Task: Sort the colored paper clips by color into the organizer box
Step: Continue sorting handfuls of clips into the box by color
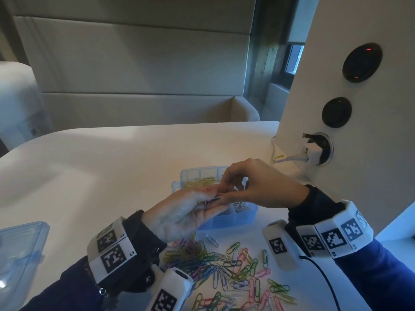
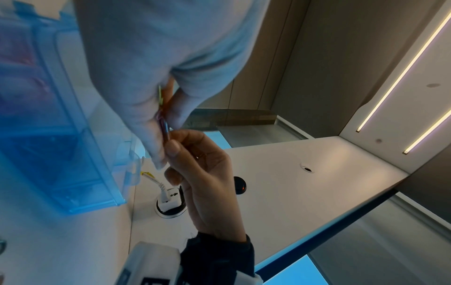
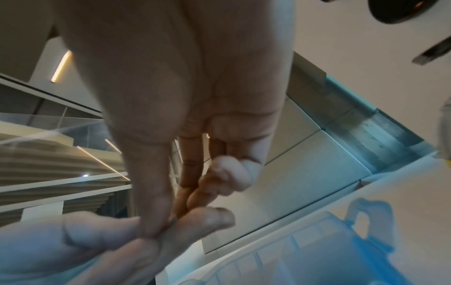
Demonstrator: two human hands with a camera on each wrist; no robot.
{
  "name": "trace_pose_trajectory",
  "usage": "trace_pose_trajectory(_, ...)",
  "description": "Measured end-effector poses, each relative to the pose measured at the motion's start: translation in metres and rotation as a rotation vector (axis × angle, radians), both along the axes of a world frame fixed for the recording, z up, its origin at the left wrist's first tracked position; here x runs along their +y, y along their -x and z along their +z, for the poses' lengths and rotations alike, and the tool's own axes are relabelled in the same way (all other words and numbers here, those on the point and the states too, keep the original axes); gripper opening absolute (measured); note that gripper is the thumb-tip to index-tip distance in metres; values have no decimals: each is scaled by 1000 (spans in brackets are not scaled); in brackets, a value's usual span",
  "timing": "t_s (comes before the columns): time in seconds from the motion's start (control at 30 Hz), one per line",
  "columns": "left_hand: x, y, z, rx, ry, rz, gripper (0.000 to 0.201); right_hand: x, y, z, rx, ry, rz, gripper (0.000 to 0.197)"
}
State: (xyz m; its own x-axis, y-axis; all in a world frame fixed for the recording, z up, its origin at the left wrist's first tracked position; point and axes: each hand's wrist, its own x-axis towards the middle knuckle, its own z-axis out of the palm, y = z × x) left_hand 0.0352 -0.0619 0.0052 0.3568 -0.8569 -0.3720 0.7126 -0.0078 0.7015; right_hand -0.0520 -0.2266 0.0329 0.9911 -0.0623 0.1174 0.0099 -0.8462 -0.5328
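The white desk (image 1: pixel 112 158) carries all task items. The blue translucent box (image 1: pixel 226 222) sits open at centre, partly hidden behind both hands. Its far compartment holds yellow clips (image 1: pixel 202 181); a near-right compartment holds silver clips (image 1: pixel 241 207). Contents of the other compartments cannot be determined. A clear blue lid (image 1: pixel 20 250) lies apart at the left desk edge.

The unsorted pile (image 1: pixel 224 268) lies on the desk in front of the box, near the person: pink, green, blue, yellow and white clips, loosely overlapped, with a few strays at the edges.

The left hand (image 1: pixel 179 212) is raised above the box's near edge, palm up, fingers curled round a small bunch of clips (image 2: pixel 163 123); pink and yellow wire show in it. The right hand (image 1: pixel 258 185) meets it from the right, thumb and forefinger pinching 1 clip in that bunch; its colour cannot be determined.

A white plug (image 1: pixel 313 151) sits in a socket on the right panel.
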Motion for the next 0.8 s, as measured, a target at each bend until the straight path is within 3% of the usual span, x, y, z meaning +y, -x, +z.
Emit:
trace_pose_trajectory(0.13,0,1,0,-40,2,-49,28,-1,1,2,-10,57,8,5)
trace_pose_trajectory(0.37,-2,-1,-2,-89,15,-63,31,-2,2,0,22,135,-8,9)
trace_pose_trajectory(0.5,-3,-4,-6,-115,13,-41,34,0,2,-1,30,129,2,17)
trace_pose_trajectory(0.8,-1,-9,-5,-190,35,-58,34,2,0,0,6,94,-30,12)
